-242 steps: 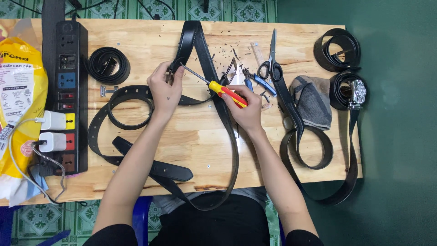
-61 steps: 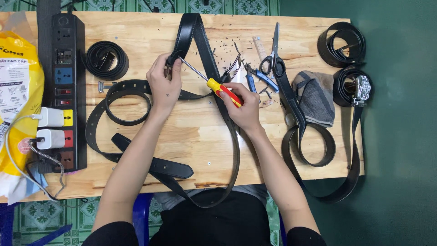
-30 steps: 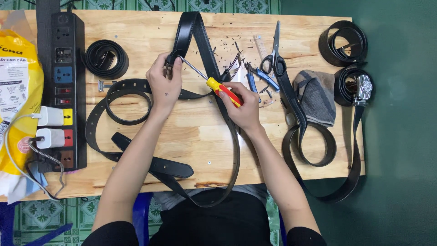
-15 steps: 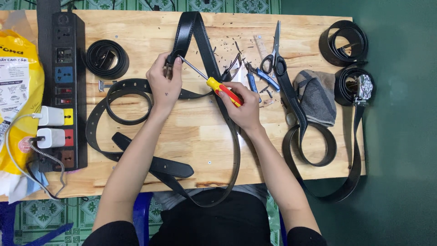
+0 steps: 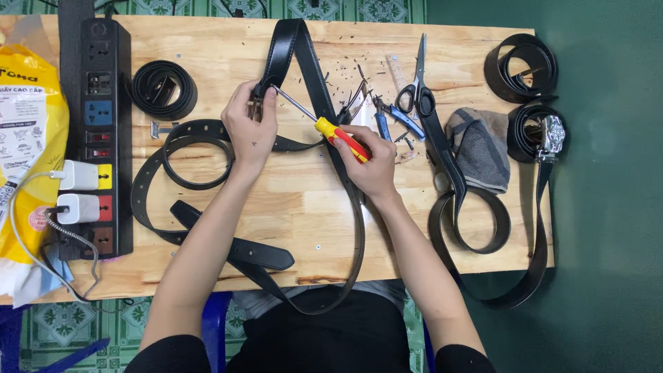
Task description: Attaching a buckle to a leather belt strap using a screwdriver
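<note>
Almost nothing has moved over the last seconds: both hands sit where they were, so the work at the buckle end is a slow, steady turning or prying, not a change of tool. The left hand point(image 5: 250, 132) keeps its grip pinched shut on the buckle end point(image 5: 258, 103) of the long black belt point(image 5: 312, 76), near the far edge of the counter point(image 5: 290, 207), about its middle. The right hand point(image 5: 369, 162) stays wrapped around the red-and-yellow screwdriver point(image 5: 342, 139), whose metal shaft slants up to the buckle; the tip seems to touch it, though the fingers hide the contact. The belt loops down past the near edge. Scissors point(image 5: 418, 93) and blue-handled pliers point(image 5: 391, 119) lie just right of the hands.
</note>
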